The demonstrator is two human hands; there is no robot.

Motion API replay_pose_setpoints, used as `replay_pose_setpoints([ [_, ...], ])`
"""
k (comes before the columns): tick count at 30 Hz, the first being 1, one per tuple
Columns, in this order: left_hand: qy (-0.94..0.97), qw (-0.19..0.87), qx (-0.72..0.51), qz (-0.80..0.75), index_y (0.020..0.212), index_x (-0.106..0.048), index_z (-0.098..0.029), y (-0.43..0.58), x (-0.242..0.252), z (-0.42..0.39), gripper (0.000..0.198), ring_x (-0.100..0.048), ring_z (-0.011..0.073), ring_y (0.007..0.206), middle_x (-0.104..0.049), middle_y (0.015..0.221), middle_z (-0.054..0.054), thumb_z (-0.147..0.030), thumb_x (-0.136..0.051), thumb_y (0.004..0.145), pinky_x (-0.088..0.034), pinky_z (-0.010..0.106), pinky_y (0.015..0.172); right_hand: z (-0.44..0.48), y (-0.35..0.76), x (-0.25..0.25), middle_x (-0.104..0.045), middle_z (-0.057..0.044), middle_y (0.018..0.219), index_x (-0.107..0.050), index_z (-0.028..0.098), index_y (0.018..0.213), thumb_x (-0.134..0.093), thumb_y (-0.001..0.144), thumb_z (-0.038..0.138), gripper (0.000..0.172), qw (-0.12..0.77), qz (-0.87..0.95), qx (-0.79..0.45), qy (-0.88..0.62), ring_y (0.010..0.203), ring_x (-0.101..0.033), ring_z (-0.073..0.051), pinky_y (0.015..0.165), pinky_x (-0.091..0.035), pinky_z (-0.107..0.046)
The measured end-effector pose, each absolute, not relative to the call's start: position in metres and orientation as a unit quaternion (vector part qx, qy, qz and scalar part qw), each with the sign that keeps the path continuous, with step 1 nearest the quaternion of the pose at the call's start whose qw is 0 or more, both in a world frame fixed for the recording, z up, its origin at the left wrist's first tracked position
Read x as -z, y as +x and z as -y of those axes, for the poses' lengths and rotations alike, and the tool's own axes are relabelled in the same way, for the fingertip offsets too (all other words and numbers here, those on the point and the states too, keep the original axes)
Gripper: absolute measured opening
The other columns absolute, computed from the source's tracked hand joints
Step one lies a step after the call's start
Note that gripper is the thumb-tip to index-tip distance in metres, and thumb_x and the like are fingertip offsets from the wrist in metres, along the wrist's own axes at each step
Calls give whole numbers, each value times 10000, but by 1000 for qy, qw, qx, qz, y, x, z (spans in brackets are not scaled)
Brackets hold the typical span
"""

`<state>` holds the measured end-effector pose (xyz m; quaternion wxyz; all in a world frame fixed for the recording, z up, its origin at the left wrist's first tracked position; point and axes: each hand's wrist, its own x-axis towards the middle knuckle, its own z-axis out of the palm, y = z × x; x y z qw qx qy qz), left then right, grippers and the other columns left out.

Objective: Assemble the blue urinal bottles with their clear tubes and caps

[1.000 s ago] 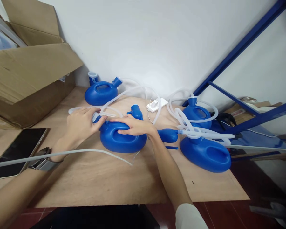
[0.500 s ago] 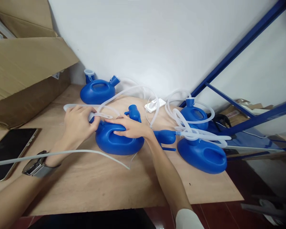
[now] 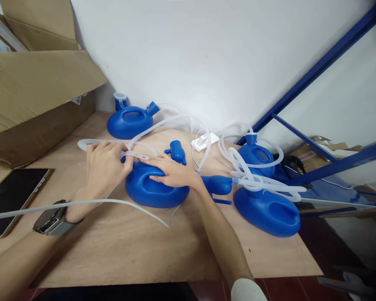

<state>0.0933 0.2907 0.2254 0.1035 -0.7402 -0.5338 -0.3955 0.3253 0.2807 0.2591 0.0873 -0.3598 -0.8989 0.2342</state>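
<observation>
Four blue jugs (image 3: 156,190) on a tabletop (image 3: 128,246), right hand (image 3: 172,172) flat atop one, left hand (image 3: 105,169) pinching clear tubing (image 3: 134,155).

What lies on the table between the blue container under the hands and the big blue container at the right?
In the head view, a blue squeeze bulb lies between the blue container and the big blue container, joined to clear tubing.

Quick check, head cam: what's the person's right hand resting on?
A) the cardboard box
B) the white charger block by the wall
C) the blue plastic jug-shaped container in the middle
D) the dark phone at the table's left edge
C: the right hand lies flat on top of the blue plastic jug-shaped container at mid-table, while the left hand pinches the translucent tube at its left end.
</observation>
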Motion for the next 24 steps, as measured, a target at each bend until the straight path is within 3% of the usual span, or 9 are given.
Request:
replay_pose_setpoints([
  [3, -752, 94, 397, 517, 822, -655, -195, 89, -226, -295, 305, -711, 367, 915, -754, 873, 143, -395, -443, 912, -439, 532, 847, -275, 323, -261, -455, -62, 1699, -405, 209, 1715, -522, 1044, 470, 729, 90, 892, -227, -379, 1588, -423, -277, 1398, -170, -456],
  [6, -754, 111, 437, 478, 1040, -711, -168, 82, -222, -299, 352, -694, 365, 1025, -766, 1031, 150, -426, -491, 945, -480, 544, 935, -265, 320, -269, -455, -23, 1700, -388, 273, 1727, -520, 1058, 490, 716, 83, 872, -239, -420, 1590, -411, -319, 1395, -185, -502],
  [9, -718, 169, 497, 456, 1267, -636, -161, 74, -211, -299, 471, -607, 396, 1237, -687, 1265, 197, -507, -652, 949, -457, 590, 1080, -256, 319, -278, -316, -20, 1773, -268, 288, 1771, -594, 1007, 646, 904, 50, 854, -259, -449, 1663, -241, -389, 1393, -125, -582],
  [12, -678, 191, 555, 443, 1166, -622, -185, 73, -199, -296, 488, -621, 385, 1132, -661, 1152, 194, -542, -803, 888, -507, 579, 973, -248, 316, -286, -68, -4, 1829, 12, 281, 1793, -588, 932, 824, 1182, 28, 843, -274, -463, 1702, -44, -386, 1379, 30, -617],
  [14, -668, 163, 586, 428, 1061, -632, -195, 75, -193, -293, 387, -639, 329, 1013, -662, 1029, 147, -495, -816, 901, -542, 502, 868, -243, 312, -291, -54, -6, 1832, 85, 329, 1779, -492, 961, 859, 1133, 27, 831, -273, -484, 1702, -27, -387, 1340, 93, -676],
  [18, -645, 125, 632, 412, 1003, -661, -156, 81, -187, -292, 331, -634, 238, 899, -678, 946, 86, -389, -860, 877, -525, 370, 759, -239, 296, -295, -256, -87, 1790, -83, 414, 1781, -357, 1035, 833, 899, 109, 787, -283, -537, 1656, -230, -451, 1282, -118, -797],
  [21, -622, 82, 660, 414, 974, -663, -126, 84, -180, -296, 414, -612, 204, 865, -639, 928, 59, -399, -916, 793, -507, 333, 740, -250, 280, -286, -235, -76, 1792, -207, 336, 1773, -392, 1061, 780, 859, 221, 788, -316, -480, 1662, -263, -333, 1353, -195, -640],
  [24, -585, 7, 694, 420, 937, -623, -120, 86, -173, -300, 496, -565, 169, 818, -558, 913, 28, -412, -950, 705, -496, 313, 714, -267, 268, -271, -266, -29, 1787, -381, 273, 1700, -615, 1018, 661, 820, 277, 826, -315, -376, 1667, -255, -218, 1390, -220, -428],
])
